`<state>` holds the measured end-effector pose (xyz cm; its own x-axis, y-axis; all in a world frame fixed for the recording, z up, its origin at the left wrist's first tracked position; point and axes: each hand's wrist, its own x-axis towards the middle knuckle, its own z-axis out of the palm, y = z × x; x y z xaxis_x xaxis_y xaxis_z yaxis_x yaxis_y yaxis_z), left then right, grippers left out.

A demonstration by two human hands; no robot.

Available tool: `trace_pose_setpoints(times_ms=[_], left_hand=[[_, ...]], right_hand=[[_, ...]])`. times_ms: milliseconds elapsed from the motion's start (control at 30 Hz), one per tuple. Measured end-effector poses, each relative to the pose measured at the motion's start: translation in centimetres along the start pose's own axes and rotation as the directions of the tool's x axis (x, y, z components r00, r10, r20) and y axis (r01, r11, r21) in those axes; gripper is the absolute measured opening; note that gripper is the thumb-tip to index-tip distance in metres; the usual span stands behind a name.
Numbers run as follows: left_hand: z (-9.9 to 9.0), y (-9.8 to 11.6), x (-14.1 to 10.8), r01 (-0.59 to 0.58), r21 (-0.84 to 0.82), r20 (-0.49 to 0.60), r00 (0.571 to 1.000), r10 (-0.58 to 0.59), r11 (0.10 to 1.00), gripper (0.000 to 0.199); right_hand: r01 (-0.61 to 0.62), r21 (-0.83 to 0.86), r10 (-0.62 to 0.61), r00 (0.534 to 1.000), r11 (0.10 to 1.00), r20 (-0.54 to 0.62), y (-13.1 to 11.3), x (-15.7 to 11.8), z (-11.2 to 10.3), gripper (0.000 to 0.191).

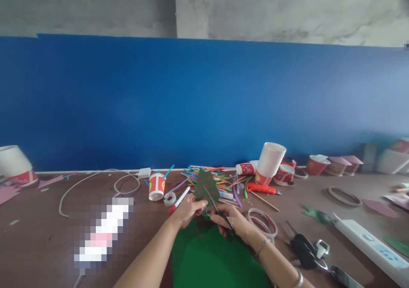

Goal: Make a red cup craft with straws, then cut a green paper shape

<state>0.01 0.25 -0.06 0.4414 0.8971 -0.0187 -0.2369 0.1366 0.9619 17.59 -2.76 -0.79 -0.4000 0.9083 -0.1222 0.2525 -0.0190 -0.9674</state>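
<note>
Between my two hands a dark green piece of paper [204, 181] with reddish marks stands up from the table. My left hand [191, 211] pinches its lower left edge between thumb and fingers. In my right hand [228, 220] is a pair of scissors with black handles [230, 225]; its blades lie across the paper, pointing up and left. A large green sheet [217, 258] lies flat below both hands. Behind the paper is a pile of colourful sticks [223, 177]. A marker with a red cap [179, 200] rests left of the paper.
A paper cup [156, 187] and a tape roll [170, 199] stand to the left. On the right are stacked cups [268, 164], an orange cutter [262, 188], tape rings [262, 224], keys [303, 249] and a power strip [372, 245]. A blue panel [204, 105] closes off the back.
</note>
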Motion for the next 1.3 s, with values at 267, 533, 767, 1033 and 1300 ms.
trace_pose_setpoints(times_ms=[267, 533, 767, 1033, 1300], left_hand=[[0.0, 0.2, 0.0, 0.034, -0.008, 0.062, 0.998, -0.034, 0.999, 0.034], [0.0, -0.3, 0.1, 0.093, -0.059, 0.03, 0.995, -0.091, 0.994, 0.028], [-0.5, -0.5, 0.3, 0.11, -0.131, 0.058, 0.993, -0.103, 0.985, 0.018], [-0.2, -1.1, 0.8, -0.084, -0.156, -0.167, 0.984, 0.058, 0.984, 0.029], [0.2, -1.6, 1.3, -0.285, -0.049, -0.494, 0.84, 0.224, 0.957, 0.034]], right_hand=[[-0.041, -0.073, 0.043, 0.998, 0.996, 0.036, -0.2, -0.1, -0.8, 0.037], [-0.068, -0.088, 0.072, 0.997, 0.994, 0.042, -0.3, -0.2, -0.9, 0.036], [-0.068, -0.036, 0.068, 0.998, 0.997, 0.003, -0.2, -0.2, -1.1, 0.034], [-0.133, 0.044, 0.127, 0.986, 0.99, 0.111, -0.6, -0.6, -0.6, 0.034], [-0.148, 0.19, 0.099, 0.963, 0.971, 0.249, -1.6, -1.7, -1.0, 0.044]])
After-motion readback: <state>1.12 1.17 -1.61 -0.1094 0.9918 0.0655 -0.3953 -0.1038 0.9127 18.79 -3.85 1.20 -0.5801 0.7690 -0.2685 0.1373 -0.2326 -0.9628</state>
